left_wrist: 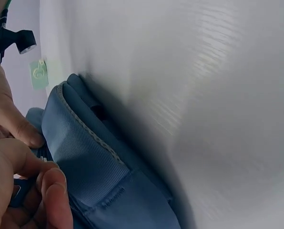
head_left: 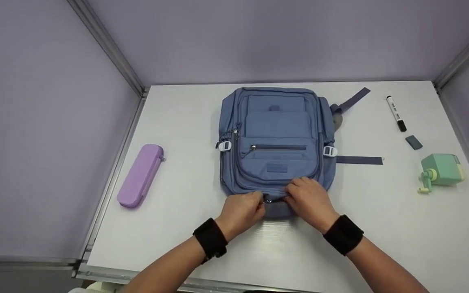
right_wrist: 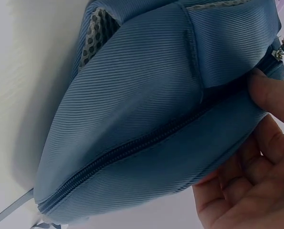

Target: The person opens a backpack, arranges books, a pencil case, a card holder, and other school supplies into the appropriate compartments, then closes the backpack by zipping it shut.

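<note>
A blue backpack (head_left: 277,126) lies front side up on the white table, its bottom end toward me. My left hand (head_left: 242,209) pinches a zipper pull at that end; the metal zipper slider (right_wrist: 277,54) shows beside its fingertips in the right wrist view. My right hand (head_left: 310,201) grips the backpack's fabric just right of the slider, thumb near the zipper and fingers underneath. From there the zipper (right_wrist: 127,150) runs along the side with its teeth together. In the left wrist view the left hand (left_wrist: 30,186) partly hides the pull.
A purple zip case (head_left: 141,175) lies at the left. On the right are a black-and-white marker (head_left: 396,114), a small dark grey block (head_left: 413,142) and a green box with a crank handle (head_left: 444,169). Two dark straps (head_left: 358,160) stick out from the backpack's right side.
</note>
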Available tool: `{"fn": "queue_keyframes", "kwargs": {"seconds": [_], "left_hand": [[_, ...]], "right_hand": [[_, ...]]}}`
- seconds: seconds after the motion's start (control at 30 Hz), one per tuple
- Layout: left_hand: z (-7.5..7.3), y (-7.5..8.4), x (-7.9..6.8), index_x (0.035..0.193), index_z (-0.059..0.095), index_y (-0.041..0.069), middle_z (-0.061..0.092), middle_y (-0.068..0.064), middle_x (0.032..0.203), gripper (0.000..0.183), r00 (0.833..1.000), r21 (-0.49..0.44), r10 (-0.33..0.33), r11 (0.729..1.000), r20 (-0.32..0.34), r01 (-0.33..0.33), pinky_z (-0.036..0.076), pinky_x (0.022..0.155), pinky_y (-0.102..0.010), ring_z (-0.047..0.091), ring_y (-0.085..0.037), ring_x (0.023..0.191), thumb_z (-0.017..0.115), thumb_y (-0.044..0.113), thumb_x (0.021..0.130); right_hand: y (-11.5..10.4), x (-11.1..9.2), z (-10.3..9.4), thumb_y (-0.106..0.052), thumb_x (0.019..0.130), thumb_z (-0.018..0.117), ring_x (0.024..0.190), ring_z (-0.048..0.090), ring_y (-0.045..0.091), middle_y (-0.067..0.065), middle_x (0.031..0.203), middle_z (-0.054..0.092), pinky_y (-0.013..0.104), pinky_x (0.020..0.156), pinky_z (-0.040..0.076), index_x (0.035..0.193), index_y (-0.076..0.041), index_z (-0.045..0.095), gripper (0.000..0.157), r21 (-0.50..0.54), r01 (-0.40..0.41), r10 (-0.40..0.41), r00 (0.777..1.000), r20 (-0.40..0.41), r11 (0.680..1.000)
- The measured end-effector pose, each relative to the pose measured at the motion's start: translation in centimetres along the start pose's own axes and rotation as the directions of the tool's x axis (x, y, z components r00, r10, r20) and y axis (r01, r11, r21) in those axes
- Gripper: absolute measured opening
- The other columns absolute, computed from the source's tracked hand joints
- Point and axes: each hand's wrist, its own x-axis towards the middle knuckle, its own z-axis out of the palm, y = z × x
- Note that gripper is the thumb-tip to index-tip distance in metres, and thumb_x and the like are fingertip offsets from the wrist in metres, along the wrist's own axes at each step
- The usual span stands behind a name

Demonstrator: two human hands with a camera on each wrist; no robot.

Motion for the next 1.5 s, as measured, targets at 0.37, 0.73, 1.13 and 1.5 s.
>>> {"fn": "queue_keyframes", "kwargs": {"seconds": [0.37,0.73,1.13,1.5], "left_hand": [[-1.1,-1.3,-0.5,0.083,0.063,0.016,0.063,0.008,0.070,0.010,0.991,-0.141,-0.096,0.984,0.095,0.109,0.042,0.047,-0.022,0.053,-0.003,0.055,0.070,0.014,0.089],[-2.1,-2.4,-1.2,0.080,0.058,0.019,0.052,0.011,0.067,0.017,0.962,-0.191,-0.214,0.951,0.168,0.245,0.040,0.050,-0.023,0.048,-0.003,0.055,0.068,0.012,0.092],[-1.7,-2.3,-1.3,0.100,0.072,0.012,0.071,0.003,0.087,0.005,0.957,-0.213,-0.229,0.941,0.176,0.264,0.054,0.065,-0.026,0.066,-0.009,0.074,0.071,0.015,0.097],[-1.2,-2.2,-2.1,0.092,0.069,0.016,0.068,0.007,0.078,0.005,0.973,-0.199,-0.207,0.954,0.099,0.223,0.049,0.057,-0.024,0.061,-0.005,0.064,0.074,0.015,0.093]], "right_hand": [[-0.1,0.3,-0.4,-0.012,0.083,0.085,0.083,0.063,0.026,0.002,0.086,0.066,0.045,0.073,0.050,0.089,-0.011,0.076,0.011,0.029,0.018,-0.018,1.000,-0.009,0.999],[-0.1,0.4,-0.9,-0.009,0.081,0.085,0.079,0.061,0.025,0.001,0.083,0.063,0.043,0.071,0.049,0.086,-0.011,0.072,0.015,0.018,0.010,-0.010,1.000,0.013,1.000],[-2.8,1.9,0.6,-0.024,0.082,0.088,0.089,0.060,0.025,0.003,0.097,0.063,0.043,0.075,0.050,0.105,-0.012,0.070,0.032,0.044,0.094,-0.094,0.995,0.016,0.995],[-3.9,2.8,1.8,-0.023,0.082,0.088,0.080,0.060,0.024,0.004,0.085,0.062,0.040,0.069,0.051,0.089,-0.010,0.071,0.022,-0.029,0.106,-0.106,0.994,0.007,0.994]]}}
